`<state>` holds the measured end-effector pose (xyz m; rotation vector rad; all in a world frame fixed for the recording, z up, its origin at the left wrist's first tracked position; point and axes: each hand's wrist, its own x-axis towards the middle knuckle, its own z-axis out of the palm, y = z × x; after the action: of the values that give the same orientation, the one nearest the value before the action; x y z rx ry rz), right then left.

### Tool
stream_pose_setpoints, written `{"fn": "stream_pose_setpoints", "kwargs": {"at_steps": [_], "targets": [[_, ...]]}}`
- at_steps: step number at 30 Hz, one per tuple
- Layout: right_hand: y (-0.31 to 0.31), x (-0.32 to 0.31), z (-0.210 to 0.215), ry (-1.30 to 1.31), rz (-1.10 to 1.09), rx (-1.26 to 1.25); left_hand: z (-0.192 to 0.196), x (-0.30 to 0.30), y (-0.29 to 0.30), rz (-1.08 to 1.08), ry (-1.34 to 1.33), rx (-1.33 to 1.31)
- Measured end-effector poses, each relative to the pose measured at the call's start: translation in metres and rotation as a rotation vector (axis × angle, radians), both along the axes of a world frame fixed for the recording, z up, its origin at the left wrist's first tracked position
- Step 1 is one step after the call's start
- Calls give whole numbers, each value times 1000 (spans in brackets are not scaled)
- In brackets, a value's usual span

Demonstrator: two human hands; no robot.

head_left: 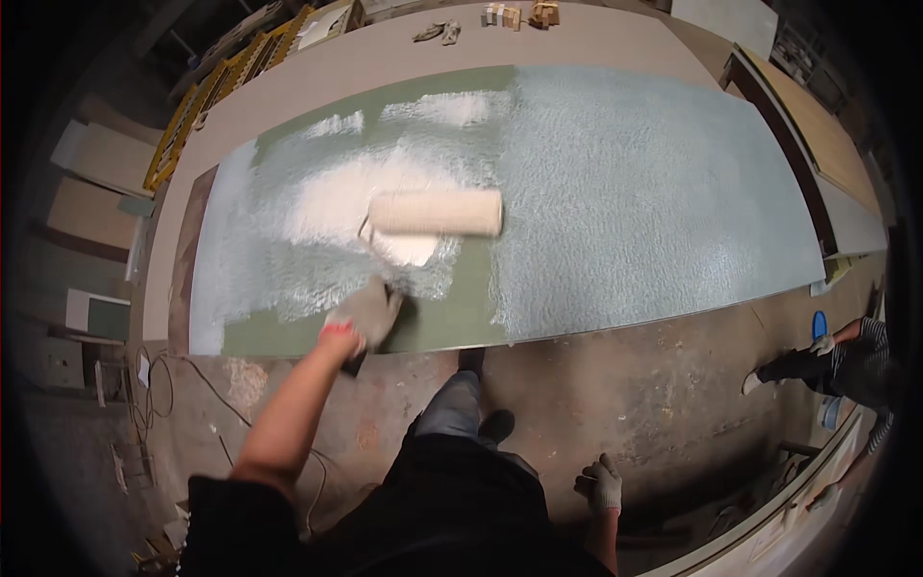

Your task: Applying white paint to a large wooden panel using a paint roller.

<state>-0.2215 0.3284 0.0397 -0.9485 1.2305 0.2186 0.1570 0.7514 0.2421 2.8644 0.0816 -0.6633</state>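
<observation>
Workshop floor [635, 413], pale table [596, 38], green panel [558, 202] on top! White coating [332, 200] pools left, roller [437, 213] over its edge; left hand [370, 313] grips the roller, right hand [601, 484] curls loosely, apparently empty: spread outward, overlapping, pressing evenly.

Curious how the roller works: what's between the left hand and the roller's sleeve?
The head view shows a thin bent roller frame between the left hand and sleeve.

Cream roller [437, 213] sideways on green panel [471, 298]; white coating [332, 197] thick at left, bluish film [663, 192] at right.
</observation>
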Motion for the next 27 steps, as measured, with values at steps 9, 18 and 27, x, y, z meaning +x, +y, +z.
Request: {"fn": "stream_pose_setpoints", "kwargs": {"at_steps": [9,18,27], "targets": [[-11,40,3,-51,42,43,4,-107,12,183,127,6],[36,130,92,37,349,-112,-28,170,-24,134,-13,-57],[136,347,215,-490,986,-212,2,227,-58,112,101,-233]]}}
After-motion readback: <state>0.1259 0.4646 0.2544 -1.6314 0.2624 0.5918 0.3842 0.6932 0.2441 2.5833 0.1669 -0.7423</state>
